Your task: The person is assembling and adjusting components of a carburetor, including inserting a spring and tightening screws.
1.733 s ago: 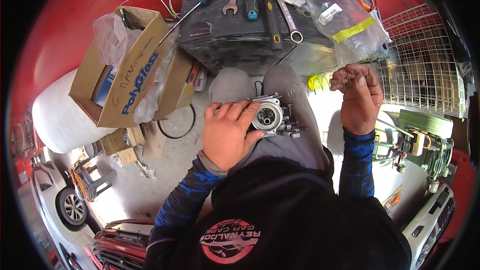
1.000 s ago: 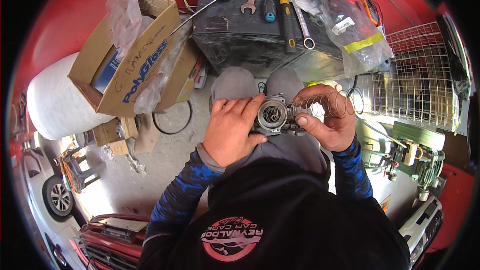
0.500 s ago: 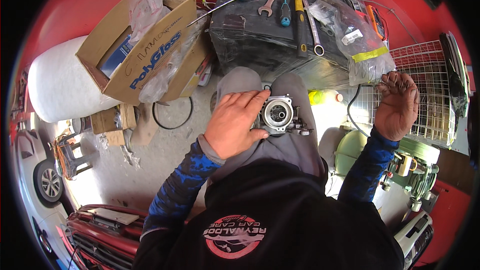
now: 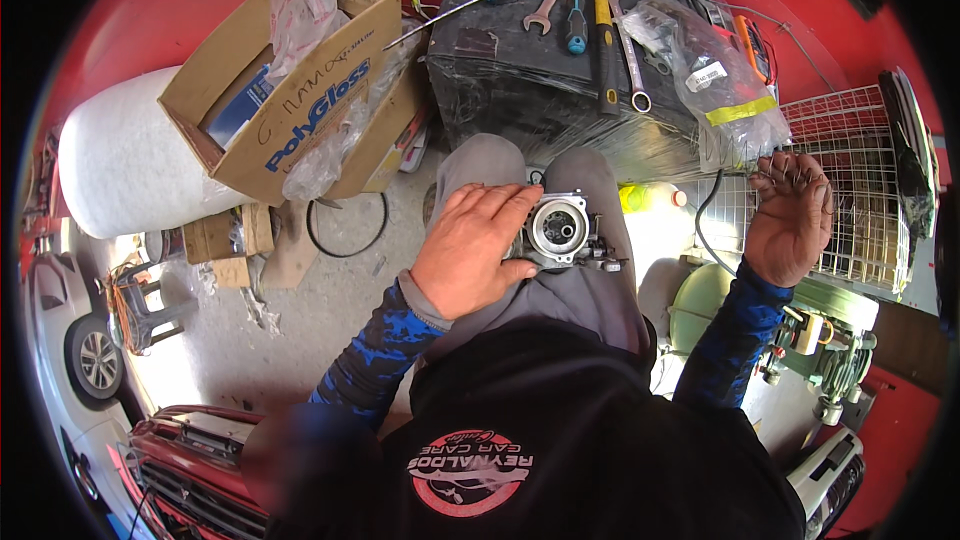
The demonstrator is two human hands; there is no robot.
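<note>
A silvery cast-metal engine part with a wide round bore [image 4: 560, 229], resembling a carburetor body, rests upright on my lap between the grey trouser legs. My left hand [image 4: 478, 250] grips its left side, fingers along the far edge and thumb at the near edge; the palm covers that side. Off to the right, my right hand [image 4: 792, 215] is raised beside a white wire rack [image 4: 850, 155]. Its palm faces up, with the fingers bent loosely and apart, and no object shows in it. The fingertips look dark and are hard to separate from the rack behind.
Ahead stands a black plastic-wrapped box [image 4: 475, 80] bearing a hammer [image 4: 606, 40], wrenches, screwdrivers and a clear plastic bag [image 4: 690, 70]. A cardboard box [image 4: 300, 110] is at left, a black belt ring [image 4: 348, 225] on the floor, and a green machine [image 4: 835, 325] at right.
The view has shifted slightly. My left hand keeps its grip on the metal part, and my right hand is nearly still, slightly lower. A dark blur has appeared at the lower left.
</note>
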